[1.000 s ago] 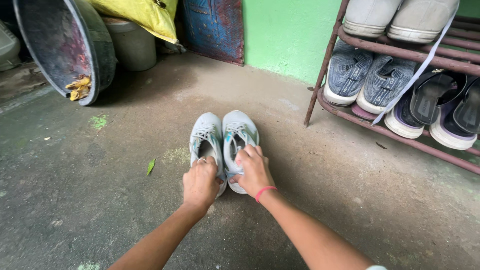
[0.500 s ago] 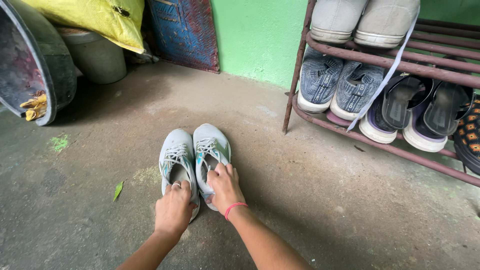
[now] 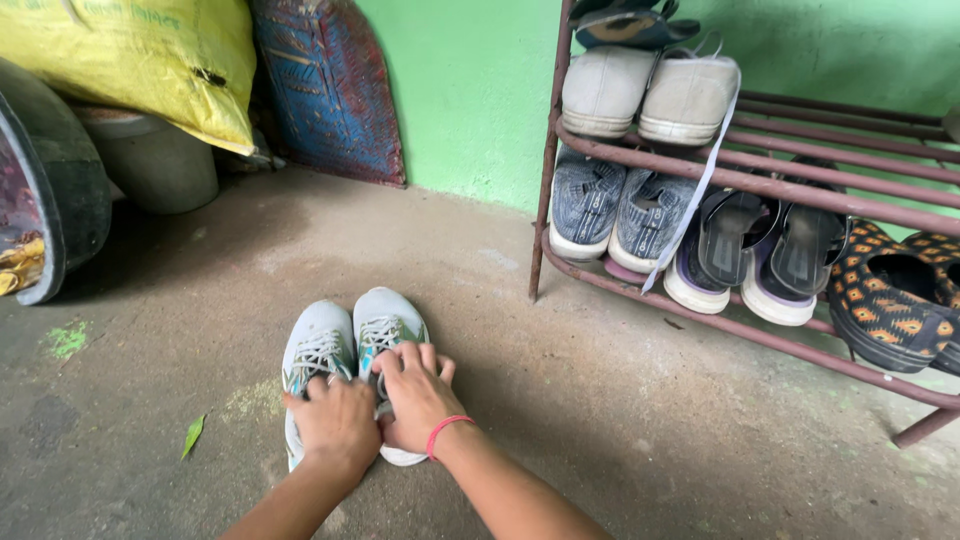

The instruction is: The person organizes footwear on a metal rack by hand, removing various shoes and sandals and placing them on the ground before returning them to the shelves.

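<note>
Pair of pale grey sneakers [image 3: 345, 345] with white laces and teal accents sits side by side on the concrete floor [image 3: 600, 420], toes pointing at the green wall [image 3: 460, 90]. Left hand [image 3: 335, 425] lies curled over the heel half of the left shoe, fingers closed on it. Right hand [image 3: 415, 395] covers the rear of the right shoe, fingers bent down into its opening, gripping it; red band on that wrist. Both hands touch each other. Rusty metal shoe rack [image 3: 760, 185] stands well apart to the right against the wall, holding grey knit shoes [image 3: 610, 205], beige shoes [image 3: 645, 95], black sandals [image 3: 770, 235] and patterned slippers [image 3: 890, 290]. Yellow sack [image 3: 130, 60], grey bucket [image 3: 150, 160] and dark tub [image 3: 50, 190] in the far left corner. Green leaf [image 3: 193, 436] on the floor left of the shoes.
</note>
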